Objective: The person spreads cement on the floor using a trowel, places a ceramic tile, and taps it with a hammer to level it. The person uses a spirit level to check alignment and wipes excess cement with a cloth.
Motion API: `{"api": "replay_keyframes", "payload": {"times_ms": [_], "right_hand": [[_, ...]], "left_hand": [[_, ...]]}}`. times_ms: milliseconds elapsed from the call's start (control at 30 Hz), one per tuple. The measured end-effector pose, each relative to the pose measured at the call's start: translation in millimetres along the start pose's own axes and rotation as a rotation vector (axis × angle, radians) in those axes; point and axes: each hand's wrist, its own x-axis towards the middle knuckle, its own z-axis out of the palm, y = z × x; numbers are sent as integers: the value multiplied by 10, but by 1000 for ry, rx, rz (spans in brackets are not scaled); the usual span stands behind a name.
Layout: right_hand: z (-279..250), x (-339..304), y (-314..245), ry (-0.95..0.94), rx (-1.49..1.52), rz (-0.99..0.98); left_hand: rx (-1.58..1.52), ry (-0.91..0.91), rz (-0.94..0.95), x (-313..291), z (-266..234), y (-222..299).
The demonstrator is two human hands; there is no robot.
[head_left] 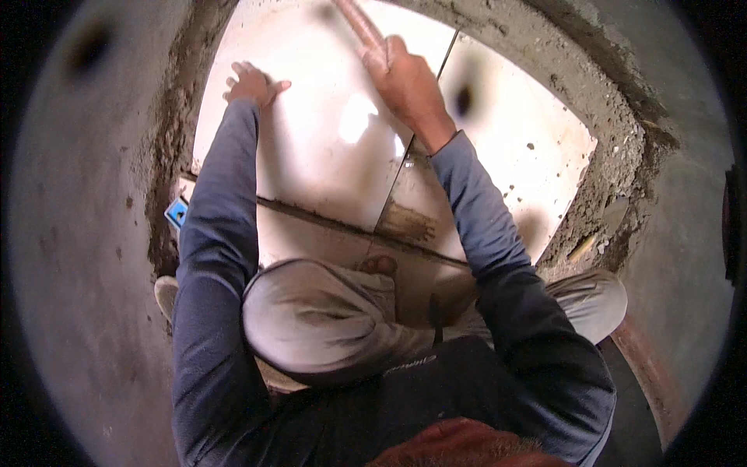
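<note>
My left hand [253,84] lies with its fingers spread on the left part of a large glossy white tile [311,144]. My right hand [412,92] is wrapped round a reddish-brown, rod-like handle [360,23] above the same tile's right side. The handle runs up and left past the top edge, so the tool's far end is hidden. A second white tile [521,132], specked with mortar, lies to the right across a thin dark joint.
Rough mortar [611,187] borders the tiles on the right, against a grey wall [689,218]. Another grey wall [85,233] stands at left. A small blue packet [177,212] lies beside my left forearm. Nearer me run a wide dark gap [327,222], a mud smear [408,224] and a bare foot [380,265].
</note>
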Motion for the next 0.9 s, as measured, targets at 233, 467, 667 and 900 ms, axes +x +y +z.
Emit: {"api": "replay_keyframes", "payload": {"times_ms": [233, 467, 667, 900], "right_hand": [[-289, 98, -124, -238, -10, 191], [-736, -202, -279, -17, 171, -133], [-319, -698, -114, -314, -90, -35], [-157, -737, -280, 84, 132, -298]], "left_hand": [[160, 6, 174, 76, 120, -91], [-5, 218, 210, -274, 549, -339], [57, 136, 268, -956, 865, -721], [241, 18, 122, -1218, 598, -443]]}}
